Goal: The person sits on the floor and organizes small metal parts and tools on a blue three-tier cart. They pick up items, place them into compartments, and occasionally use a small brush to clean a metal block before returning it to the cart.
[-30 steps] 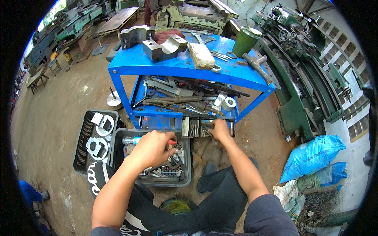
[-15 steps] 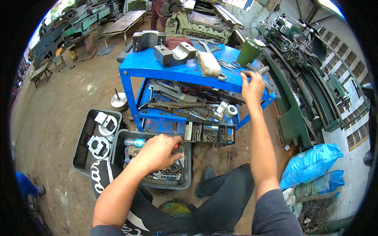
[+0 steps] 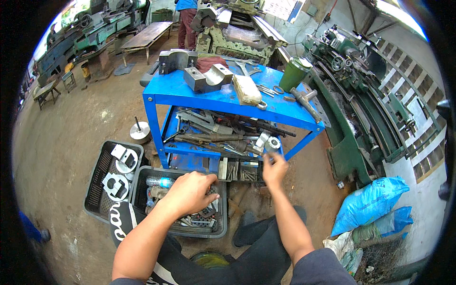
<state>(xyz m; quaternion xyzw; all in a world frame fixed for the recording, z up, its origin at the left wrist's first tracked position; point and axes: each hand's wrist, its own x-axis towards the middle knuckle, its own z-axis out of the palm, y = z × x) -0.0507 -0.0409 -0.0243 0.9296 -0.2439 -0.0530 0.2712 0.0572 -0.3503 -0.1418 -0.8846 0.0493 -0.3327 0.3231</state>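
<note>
My left hand [image 3: 194, 191] hovers over the grey plastic crate [image 3: 226, 216], loosely curled, thumb apart from the fingers; nothing shows in it. Below it in the crate lie a clear bottle [image 3: 160, 182] and several metal tools and bits. My right hand [image 3: 275, 171] is at the right end of the open parts drawer [image 3: 249, 165], under the blue cart [image 3: 213, 102]. Its thumb and fingers are pinched together around something small and dark that I cannot make out. A hammer [image 3: 306, 104] rests on the cart's top, by a green cup [image 3: 294, 76].
Metal blocks [image 3: 209, 78], a white-wrapped bar [image 3: 247, 90] and wrenches [image 3: 247, 67] cover parts of the cart top. Long tools crowd its lower shelf. Another crate [image 3: 95, 190] holds machined parts. A lathe [image 3: 361, 104] and blue sacks [image 3: 370, 204] stand right. A person [image 3: 186, 21] stands behind.
My right hand has come down from beside the hammer on the cart top to the drawer below. My left hand stays over the crate. The view has shifted slightly.
</note>
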